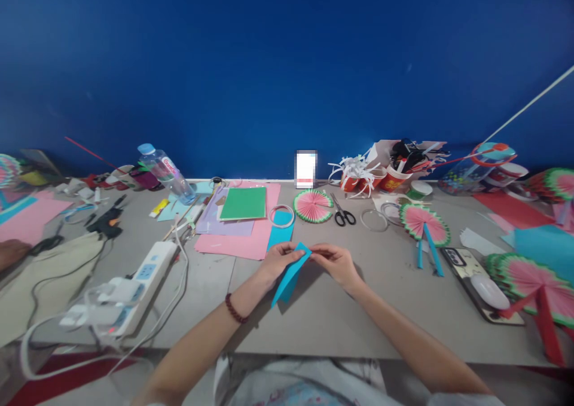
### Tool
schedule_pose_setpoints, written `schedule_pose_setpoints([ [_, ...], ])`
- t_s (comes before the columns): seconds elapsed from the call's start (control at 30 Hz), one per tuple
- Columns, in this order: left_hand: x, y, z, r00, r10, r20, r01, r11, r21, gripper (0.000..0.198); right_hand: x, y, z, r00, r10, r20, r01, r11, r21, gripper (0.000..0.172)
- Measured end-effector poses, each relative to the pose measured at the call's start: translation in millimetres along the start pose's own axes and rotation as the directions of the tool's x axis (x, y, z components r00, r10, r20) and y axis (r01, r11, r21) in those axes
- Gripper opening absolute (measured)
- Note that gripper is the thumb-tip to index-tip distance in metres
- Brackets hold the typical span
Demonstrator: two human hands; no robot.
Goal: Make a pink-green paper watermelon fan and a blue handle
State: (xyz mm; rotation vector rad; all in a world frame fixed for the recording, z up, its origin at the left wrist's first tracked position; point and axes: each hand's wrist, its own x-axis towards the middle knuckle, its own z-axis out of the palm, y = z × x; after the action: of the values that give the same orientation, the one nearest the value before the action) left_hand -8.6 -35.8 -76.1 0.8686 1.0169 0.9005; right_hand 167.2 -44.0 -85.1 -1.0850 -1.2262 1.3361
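Note:
A folded strip of blue paper (pixel 290 274) is held up over the table, its lower end split into two flaps. My left hand (pixel 278 261) pinches the strip near its top, thumb on the near face. The fingers of my right hand (pixel 334 263) close on the strip's upper right corner. Behind my hands lies another piece of blue paper (pixel 280 234) with a roll of tape (pixel 282 216) on it. A round pleated paper fan (pixel 313 206), pink with a green rim, rests beyond, beside black-handled scissors (pixel 344 216).
On the left are a white power strip (pixel 150 274) with cables, a glue gun (pixel 106 219) and a leaning water bottle (pixel 165 173). Green paper (pixel 243 203) tops pink sheets (pixel 233 247). To the right lie a phone (pixel 461 268), a mouse (pixel 489 291) and handled fans (pixel 425 225). Another person's hand (pixel 12 255) shows far left.

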Motion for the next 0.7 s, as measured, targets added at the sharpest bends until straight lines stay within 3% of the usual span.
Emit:
schedule_pose_setpoints([
  [0.7, -4.0, 5.9, 3.0, 1.0, 0.005, 0.007, -0.005, 1.0, 0.02, 0.033, -0.2, -0.9, -2.1, 0.998, -0.054, -0.01, 0.053, 0.994, -0.096, 0.024],
])
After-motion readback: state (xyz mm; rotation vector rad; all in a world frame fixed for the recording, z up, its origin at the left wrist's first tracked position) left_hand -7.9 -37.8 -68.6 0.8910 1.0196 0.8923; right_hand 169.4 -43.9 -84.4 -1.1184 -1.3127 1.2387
